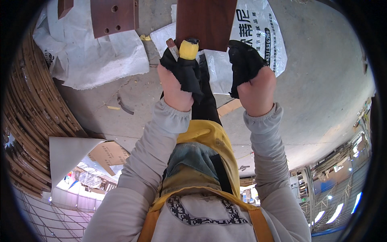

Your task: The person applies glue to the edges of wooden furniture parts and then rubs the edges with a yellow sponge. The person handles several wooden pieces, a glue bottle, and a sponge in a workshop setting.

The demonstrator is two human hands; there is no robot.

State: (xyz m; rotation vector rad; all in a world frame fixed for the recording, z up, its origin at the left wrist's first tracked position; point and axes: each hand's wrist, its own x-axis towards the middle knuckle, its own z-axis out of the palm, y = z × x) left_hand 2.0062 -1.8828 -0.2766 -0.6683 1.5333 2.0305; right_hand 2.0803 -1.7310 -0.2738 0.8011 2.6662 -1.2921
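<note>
My left hand (180,80), in a black glove, is closed around a yellow-wrapped piece with a dark end (188,49). Beside that, a short reddish-brown stick with a pale label (172,49) pokes up from the same grip. Just ahead of both hands lies a dark red-brown wooden board (204,24). My right hand (249,66), also in a black glove, is at the board's near right corner with its fingers curled. What those fingers hold, if anything, is hidden by the glove.
White printed plastic sheeting (258,24) lies beneath and right of the board. Another drilled brown board (113,18) rests on white wrapping (100,60) at the far left. Stacked cardboard sheets (44,84) line the left side. A cardboard strip (229,108) lies on the concrete floor (314,88).
</note>
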